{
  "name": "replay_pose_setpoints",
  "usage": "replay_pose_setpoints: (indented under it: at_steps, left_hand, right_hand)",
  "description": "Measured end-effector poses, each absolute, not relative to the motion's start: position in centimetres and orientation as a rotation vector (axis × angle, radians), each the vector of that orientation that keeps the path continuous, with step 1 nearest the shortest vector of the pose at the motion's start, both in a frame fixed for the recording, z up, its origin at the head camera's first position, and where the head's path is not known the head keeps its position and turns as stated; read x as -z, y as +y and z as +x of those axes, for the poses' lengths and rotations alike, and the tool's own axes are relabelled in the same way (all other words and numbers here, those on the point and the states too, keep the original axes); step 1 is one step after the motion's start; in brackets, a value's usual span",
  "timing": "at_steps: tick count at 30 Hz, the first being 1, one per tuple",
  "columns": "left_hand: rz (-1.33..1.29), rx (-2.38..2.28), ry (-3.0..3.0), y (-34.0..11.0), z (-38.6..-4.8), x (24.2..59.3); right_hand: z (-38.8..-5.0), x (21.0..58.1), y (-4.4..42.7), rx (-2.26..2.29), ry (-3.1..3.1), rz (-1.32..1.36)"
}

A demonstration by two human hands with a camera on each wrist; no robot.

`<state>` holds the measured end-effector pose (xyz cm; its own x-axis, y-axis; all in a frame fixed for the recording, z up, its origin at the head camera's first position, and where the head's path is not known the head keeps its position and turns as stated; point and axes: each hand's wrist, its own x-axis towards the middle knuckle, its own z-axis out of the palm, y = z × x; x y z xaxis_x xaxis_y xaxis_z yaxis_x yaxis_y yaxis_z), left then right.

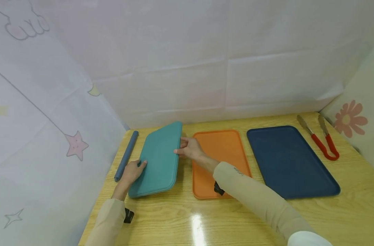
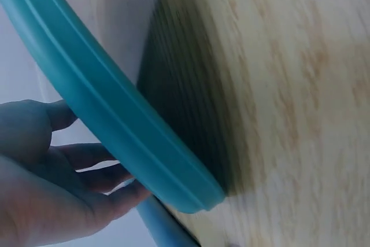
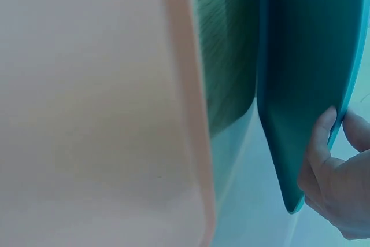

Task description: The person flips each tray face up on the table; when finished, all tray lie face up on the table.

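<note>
Head view shows the teal tray point(image 1: 160, 157) tilted, right edge raised over the table point(image 1: 162, 220), between a blue rod point(image 1: 126, 156) and the orange tray point(image 1: 217, 147). Its face is plain, its corners rounded, its rim ridged. The left hand point(image 1: 132, 172) grips its left edge, thumb on the face; the right hand point(image 1: 189, 148) pinches the right edge.

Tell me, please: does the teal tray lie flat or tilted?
Tilted: in the head view, the teal tray slopes, its side at the right hand raised above the table.
</note>
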<state>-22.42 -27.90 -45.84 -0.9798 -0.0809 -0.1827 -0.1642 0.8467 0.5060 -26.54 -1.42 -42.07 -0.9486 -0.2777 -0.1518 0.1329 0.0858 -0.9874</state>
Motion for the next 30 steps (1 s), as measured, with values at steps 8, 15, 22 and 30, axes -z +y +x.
replay_pose_setpoints:
  at_steps: [8,15,22,30]
  left_hand:
    - [-0.189,-0.803,2.877,-27.8,-21.3,45.3]
    - [-0.197,-0.778,2.873,-28.0,-20.1,45.0]
    - [-0.169,-0.788,2.837,-27.7,-18.3,44.5]
    - [-0.147,-0.782,2.819,-27.3,-16.1,43.9]
  right_hand:
    - [-26.2,40.7,-1.8,1.955,2.067,-0.174]
    - [-26.0,39.9,-2.0,1.994,2.038,-0.188]
    - [-26.0,39.6,-1.9,1.979,2.067,-0.198]
    - [-26.1,39.3,-1.8,1.961,2.091,-0.228]
